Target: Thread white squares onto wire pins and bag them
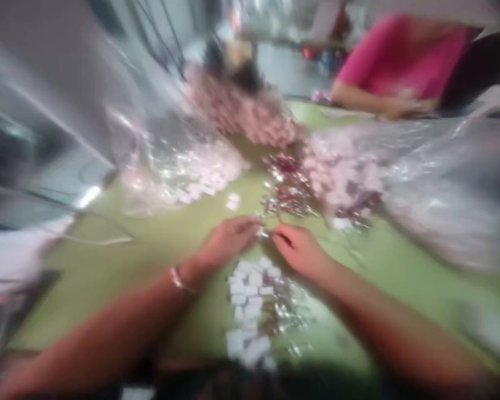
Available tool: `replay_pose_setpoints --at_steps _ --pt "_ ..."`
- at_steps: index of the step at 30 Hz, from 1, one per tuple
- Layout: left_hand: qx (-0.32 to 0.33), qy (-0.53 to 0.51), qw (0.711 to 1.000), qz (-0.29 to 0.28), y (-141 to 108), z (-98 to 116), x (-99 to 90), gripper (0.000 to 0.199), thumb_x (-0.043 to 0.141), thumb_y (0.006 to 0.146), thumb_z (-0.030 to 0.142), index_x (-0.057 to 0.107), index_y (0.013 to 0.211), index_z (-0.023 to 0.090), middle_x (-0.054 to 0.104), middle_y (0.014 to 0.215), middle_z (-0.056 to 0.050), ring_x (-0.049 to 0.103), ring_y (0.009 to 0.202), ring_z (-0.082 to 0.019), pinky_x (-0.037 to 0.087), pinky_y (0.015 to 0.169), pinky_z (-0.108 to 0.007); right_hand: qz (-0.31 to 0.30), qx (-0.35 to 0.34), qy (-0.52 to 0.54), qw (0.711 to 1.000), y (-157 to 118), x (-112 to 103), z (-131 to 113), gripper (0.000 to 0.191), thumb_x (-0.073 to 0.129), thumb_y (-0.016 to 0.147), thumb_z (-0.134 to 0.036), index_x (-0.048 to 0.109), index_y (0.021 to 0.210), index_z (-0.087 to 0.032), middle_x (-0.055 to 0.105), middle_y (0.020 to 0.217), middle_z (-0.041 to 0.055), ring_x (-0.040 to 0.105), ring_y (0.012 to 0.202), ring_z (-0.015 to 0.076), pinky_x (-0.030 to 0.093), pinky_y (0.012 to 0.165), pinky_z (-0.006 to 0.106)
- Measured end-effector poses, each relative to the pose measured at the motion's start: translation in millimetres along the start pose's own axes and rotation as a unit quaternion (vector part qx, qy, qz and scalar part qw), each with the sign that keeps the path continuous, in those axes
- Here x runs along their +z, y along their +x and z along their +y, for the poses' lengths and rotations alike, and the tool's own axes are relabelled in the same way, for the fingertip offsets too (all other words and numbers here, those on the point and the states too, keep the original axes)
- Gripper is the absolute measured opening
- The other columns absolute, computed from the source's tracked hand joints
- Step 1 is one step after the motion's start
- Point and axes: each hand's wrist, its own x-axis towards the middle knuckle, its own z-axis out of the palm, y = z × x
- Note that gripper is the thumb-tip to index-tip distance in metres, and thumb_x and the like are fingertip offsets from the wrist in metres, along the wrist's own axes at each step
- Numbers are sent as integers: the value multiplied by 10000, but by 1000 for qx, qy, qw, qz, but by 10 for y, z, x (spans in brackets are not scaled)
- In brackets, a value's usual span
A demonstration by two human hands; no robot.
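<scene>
Over the middle of the green table, my left hand (235, 236) is closed, its fingertips pinching a small shiny piece (261, 232) that is too blurred to name. Close by on the right, my right hand (302, 247) is also closed, thumb against fingers; whatever it holds is hidden. Just beyond my hands lies a pile of shiny red and silver pieces (289, 191). Nearer to me, small white cards (250, 294) lie in an overlapping column, with shiny silvery pieces (285, 311) along their right side.
Clear plastic bags spill pale pieces (208, 166) at left and pinkish-white pieces (337, 166) at right. A pink heap (245, 114) lies farther back on the green table (183, 233). A person in a pink top (404, 61) sits across. A thin cable (104, 239) crosses the left edge.
</scene>
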Motion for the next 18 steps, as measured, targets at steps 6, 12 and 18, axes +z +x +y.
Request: replay_pose_setpoints --at_steps 6,12,18 --pt "-28 -14 999 -13 32 -14 -64 343 598 852 399 688 1105 185 637 663 -32 492 493 -88 388 454 -213 31 -34 -112 993 -13 -31 12 210 431 896 -240 575 752 -188 613 701 36 513 616 148 335 589 285" --pt "-12 -41 999 17 58 24 -134 336 603 854 370 661 1114 166 654 717 -37 507 516 -85 402 482 -219 31 -21 -34 999 -26 -85 3 205 455 891 -255 568 732 -191 606 679 12 504 610 126 353 604 268" --pt "-11 -88 994 -67 15 12 -78 357 627 855 383 606 1149 183 673 768 -40 549 573 -94 417 517 -214 -58 70 140 986 -24 -131 -112 257 464 865 -259 481 617 -195 471 585 -39 438 563 96 339 550 238"
